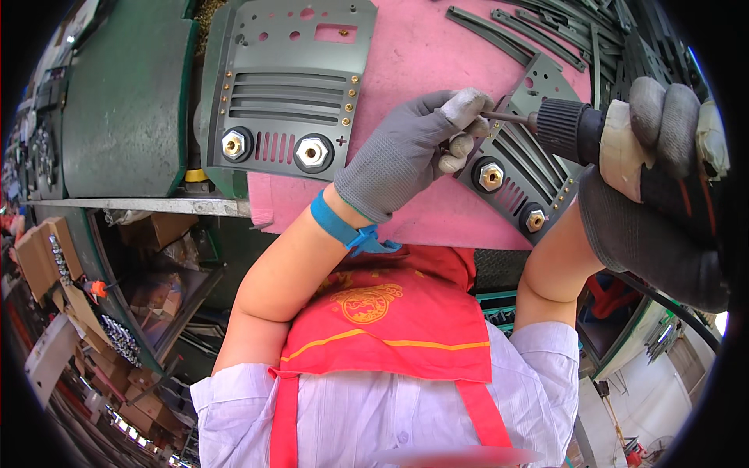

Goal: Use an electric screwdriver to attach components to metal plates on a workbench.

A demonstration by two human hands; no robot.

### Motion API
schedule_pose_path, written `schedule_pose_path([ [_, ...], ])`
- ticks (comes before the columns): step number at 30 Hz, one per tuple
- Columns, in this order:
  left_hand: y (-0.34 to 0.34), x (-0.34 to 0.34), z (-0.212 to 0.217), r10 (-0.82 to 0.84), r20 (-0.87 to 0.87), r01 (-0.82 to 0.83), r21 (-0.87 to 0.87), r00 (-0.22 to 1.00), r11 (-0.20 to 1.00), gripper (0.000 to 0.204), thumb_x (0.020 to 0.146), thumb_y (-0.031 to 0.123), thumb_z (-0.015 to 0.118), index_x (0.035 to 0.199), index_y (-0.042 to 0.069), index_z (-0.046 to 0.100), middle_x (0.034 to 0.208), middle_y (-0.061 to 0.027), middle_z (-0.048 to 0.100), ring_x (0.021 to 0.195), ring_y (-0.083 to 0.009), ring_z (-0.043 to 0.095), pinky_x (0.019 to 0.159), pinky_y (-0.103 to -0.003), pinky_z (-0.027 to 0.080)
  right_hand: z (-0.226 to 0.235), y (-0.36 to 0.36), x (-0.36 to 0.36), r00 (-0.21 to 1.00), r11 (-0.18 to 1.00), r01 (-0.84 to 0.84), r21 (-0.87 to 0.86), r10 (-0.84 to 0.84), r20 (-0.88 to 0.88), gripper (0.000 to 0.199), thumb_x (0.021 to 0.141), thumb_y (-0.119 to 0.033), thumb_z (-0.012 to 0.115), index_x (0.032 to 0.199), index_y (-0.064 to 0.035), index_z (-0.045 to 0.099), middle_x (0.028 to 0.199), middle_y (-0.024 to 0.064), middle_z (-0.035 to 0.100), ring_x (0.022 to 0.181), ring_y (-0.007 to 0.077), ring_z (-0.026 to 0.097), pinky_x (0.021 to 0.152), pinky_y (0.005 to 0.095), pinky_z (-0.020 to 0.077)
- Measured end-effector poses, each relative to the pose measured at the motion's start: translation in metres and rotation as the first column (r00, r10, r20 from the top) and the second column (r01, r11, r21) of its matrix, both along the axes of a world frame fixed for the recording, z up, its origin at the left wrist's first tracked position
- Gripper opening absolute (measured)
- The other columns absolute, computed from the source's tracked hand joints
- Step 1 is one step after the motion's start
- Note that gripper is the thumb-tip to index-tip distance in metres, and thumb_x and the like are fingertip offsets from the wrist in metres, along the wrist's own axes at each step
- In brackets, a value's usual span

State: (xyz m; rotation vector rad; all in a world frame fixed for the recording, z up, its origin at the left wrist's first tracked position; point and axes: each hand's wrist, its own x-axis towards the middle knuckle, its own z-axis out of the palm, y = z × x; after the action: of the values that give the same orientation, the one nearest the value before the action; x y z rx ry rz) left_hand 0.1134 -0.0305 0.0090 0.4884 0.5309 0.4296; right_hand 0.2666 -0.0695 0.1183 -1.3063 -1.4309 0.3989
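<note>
Together, our hands worked at the grey metal panel (521, 168) that lay tilted on the pink surface (421, 54), at about two o'clock in the view. Our left hand (406, 152), in a grey glove with pale fingertips, pinched its fingers closed around the tip of the driver bit (507, 118), pressing against the panel's upper edge. Our right hand (655, 179), also gloved, was clenched around the body of the power screwdriver (581, 132), whose ribbed black chuck pointed toward nine o'clock. Two brass terminal sockets (491, 176) sat in the lower part of that panel. A second grey panel (289, 86) with louvre slots lay at eleven o'clock, well apart from our hands. Thin grey metal strips (499, 31) were piled at one o'clock.
</note>
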Motion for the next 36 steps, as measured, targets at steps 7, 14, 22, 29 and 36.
schedule_pose_path([
  [7,-0.002,-0.003,-0.006,-0.068,0.063,0.076,-0.122,0.996,0.99,0.054,0.096,0.052,0.051,0.102,-0.002,0.061,0.074,0.0023,0.05,0.055,-0.0033,0.042,0.043,-0.016,0.033,0.002,-0.002,-0.004,0.999,1.0,-0.027,0.006,0.027,-0.019,0.017,0.081,-0.018,0.057,0.084,-0.0046,0.047,0.074,0.0024,0.034,0.068,0.0149,0.036,0.064,0.032,0.0297],
  [14,-0.005,0.005,0.004,-0.008,-0.014,0.007,-0.095,1.0,0.995,0.057,0.094,0.058,0.047,0.098,0.002,0.057,0.071,0.0038,0.046,0.052,-0.0048,0.037,0.043,-0.019,0.03,0.002,0.003,-0.014,0.998,0.999,-0.043,0.011,0.044,-0.041,0.018,0.081,-0.019,0.056,0.085,-0.0043,0.047,0.074,0.0025,0.035,0.067,0.015,0.036,0.064,0.0321,0.0298],
  [22,0.005,0.006,0.015,0.108,-0.319,0.017,0.364,0.942,0.931,0.054,0.098,0.042,0.055,0.13,-0.002,0.054,0.069,0.0056,0.039,0.057,-0.0035,0.034,0.05,-0.02,0.03,0.0,-0.014,0.027,0.997,0.999,-0.035,0.003,0.035,-0.068,0.019,0.082,-0.021,0.056,0.085,-0.0039,0.048,0.074,0.0027,0.035,0.067,0.0151,0.036,0.064,0.0322,0.03],
  [29,-0.006,0.026,-0.007,0.091,-0.396,0.214,0.66,0.914,0.72,0.049,0.087,0.011,0.064,0.133,-0.001,0.052,0.067,0.0067,0.038,0.061,-0.0026,0.039,0.054,-0.021,0.036,-0.007,-0.004,0.029,0.996,1.0,-0.02,-0.006,0.019,-0.087,0.02,0.082,-0.022,0.055,0.086,-0.0036,0.048,0.074,0.0028,0.035,0.067,0.0152,0.036,0.064,0.0323,0.0302],
  [36,0.002,0.022,-0.002,-0.001,-0.463,0.321,0.613,0.886,0.722,0.051,0.087,0.01,0.061,0.135,-0.001,0.048,0.067,0.0066,0.036,0.061,-0.0032,0.038,0.055,-0.021,0.036,-0.016,-0.012,0.048,0.993,1.0,-0.021,-0.023,0.018,-0.115,0.021,0.082,-0.023,0.055,0.087,-0.0033,0.049,0.074,0.003,0.035,0.067,0.0153,0.036,0.064,0.0325,0.0304],
])
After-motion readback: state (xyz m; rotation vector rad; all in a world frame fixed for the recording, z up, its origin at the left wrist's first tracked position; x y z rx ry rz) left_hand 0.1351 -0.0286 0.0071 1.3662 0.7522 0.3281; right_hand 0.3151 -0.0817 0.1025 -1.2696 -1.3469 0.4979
